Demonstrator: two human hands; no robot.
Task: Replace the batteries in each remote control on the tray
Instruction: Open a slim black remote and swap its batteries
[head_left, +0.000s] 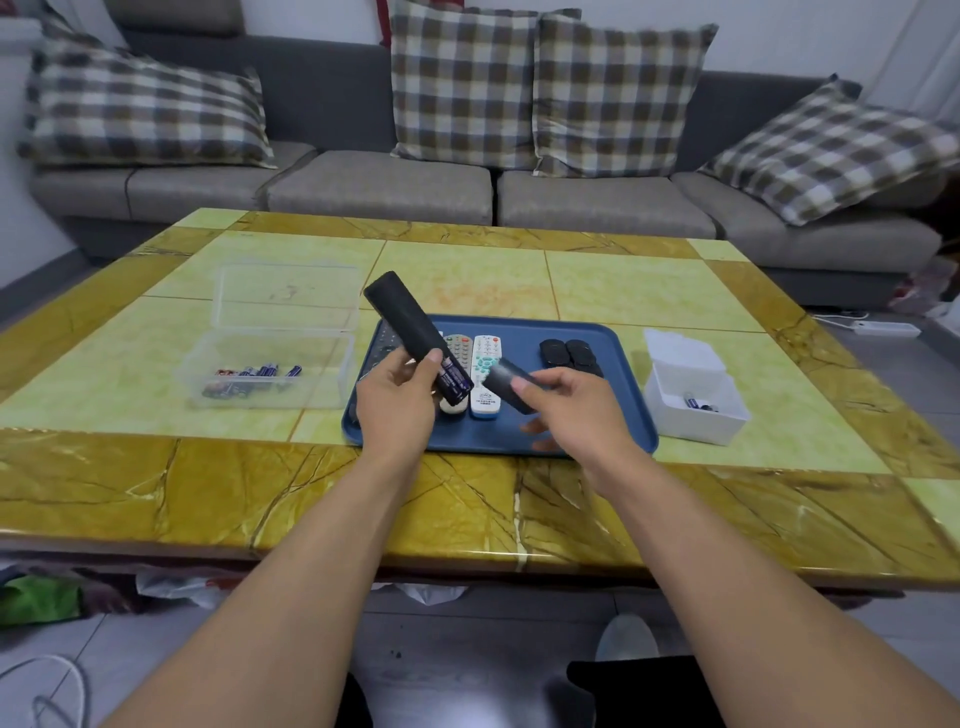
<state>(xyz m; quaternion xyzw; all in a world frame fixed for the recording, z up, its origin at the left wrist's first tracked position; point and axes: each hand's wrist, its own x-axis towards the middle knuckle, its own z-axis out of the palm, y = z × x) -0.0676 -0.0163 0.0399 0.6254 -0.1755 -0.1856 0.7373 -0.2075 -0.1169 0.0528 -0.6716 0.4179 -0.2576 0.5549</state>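
We are seeing two bare forearms reaching in from the bottom corners, with no sleeves showing anywhere along them up to the frame's edge. We are seeing no watch, ring, band or glove on either wrist or on the hands: the left hand (397, 402) and the right hand (571, 415) are both uncovered, with short, plain fingernails showing on the thumbs. Low in the middle, between the forearms, we are making out dark, nearly black clothing over the lap or legs; its cut and fabric are too shadowed for us to tell.
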